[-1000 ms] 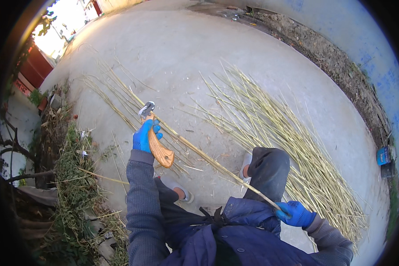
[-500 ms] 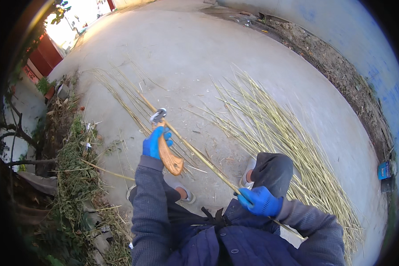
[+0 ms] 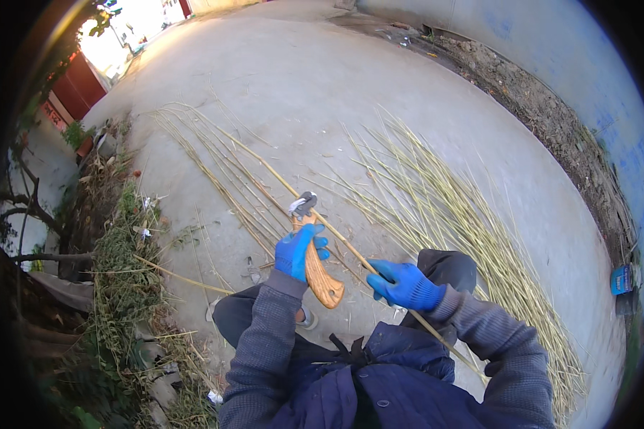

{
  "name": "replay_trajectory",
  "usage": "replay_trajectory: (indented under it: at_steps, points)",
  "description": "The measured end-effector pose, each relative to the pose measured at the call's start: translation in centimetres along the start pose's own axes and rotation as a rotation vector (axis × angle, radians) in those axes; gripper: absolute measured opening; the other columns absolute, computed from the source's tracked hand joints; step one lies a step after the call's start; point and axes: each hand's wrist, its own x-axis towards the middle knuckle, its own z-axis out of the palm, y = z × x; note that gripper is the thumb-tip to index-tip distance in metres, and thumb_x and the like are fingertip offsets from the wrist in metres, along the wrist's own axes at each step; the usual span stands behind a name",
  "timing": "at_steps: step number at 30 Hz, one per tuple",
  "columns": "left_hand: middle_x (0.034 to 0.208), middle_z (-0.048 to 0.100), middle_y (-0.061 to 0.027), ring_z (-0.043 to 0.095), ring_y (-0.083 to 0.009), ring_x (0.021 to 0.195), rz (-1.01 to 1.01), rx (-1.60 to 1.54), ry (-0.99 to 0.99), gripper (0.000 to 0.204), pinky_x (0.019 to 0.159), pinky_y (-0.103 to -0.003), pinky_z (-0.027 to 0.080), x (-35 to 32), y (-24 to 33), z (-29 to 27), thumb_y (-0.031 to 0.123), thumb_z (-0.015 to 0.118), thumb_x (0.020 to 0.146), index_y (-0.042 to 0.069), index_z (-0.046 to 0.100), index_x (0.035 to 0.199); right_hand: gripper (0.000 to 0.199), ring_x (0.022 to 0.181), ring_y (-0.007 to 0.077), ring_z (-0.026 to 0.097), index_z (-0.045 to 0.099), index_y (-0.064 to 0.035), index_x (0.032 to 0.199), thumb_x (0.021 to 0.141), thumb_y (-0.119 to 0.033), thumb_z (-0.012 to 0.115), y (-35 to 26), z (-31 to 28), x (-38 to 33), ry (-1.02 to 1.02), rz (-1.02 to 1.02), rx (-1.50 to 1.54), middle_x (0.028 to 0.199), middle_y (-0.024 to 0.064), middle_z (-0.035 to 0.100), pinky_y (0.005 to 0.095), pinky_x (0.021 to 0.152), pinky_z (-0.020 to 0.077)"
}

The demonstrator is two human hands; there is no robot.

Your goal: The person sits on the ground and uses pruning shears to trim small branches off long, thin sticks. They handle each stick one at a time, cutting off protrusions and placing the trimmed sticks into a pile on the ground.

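"The left hand [image 3: 295,254] and its wooden-handled tool [image 3: 322,277] have moved nearer the right hand [image 3: 409,285]."
"And each grip?"
"Left, curled round the handle; right, wrapped about the stalk [image 3: 348,246] slanting past the tool's head."

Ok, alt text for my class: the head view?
A person's blue-gloved left hand holds a curved, wooden-handled tool at a long yellowish stalk gripped by the blue-gloved right hand; a pile of yellow stalks lies on grey ground.

The blue container [image 3: 622,279] bears lettering [image 3: 617,280] too small to read.
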Motion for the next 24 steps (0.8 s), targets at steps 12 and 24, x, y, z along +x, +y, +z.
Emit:
replay_trajectory:
  at_steps: [12, 24]
  points:
    - [0.147, 0.043, -0.0158, 0.047, -0.0280, 0.127, 0.094, 0.031, 0.255, 0.082, 0.107, -0.039, 0.038, 8.4, 7.4, -16.3, 0.041, 0.069, 0.086, 0.006, 0.032, 0.150, 0.023, 0.051, 0.0293, 0.060, 0.065, -0.0060, 0.107, 0.086, -0.017, 0.066, 8.1, -0.4, -17.2, 0.096, -0.290, -0.510, 0.062, 0.0129, 0.059, 0.0389, 0.049, 0.0474]
    - [0.110, 0.065, -0.0103, 0.062, -0.0186, 0.089, 0.009, -0.121, -0.005, 0.048, 0.070, -0.031, 0.056, 0.9, -0.4, -4.2, 0.027, 0.066, 0.092, -0.002, 0.055, 0.128, 0.028, 0.065, 0.0307, 0.066, 0.061, -0.0080, 0.117, 0.095, -0.025, 0.059, 0.0, -0.1, -1.7, 0.086, -0.144, -0.327, 0.071, 0.0142, 0.064, 0.0389, 0.061, 0.0532]
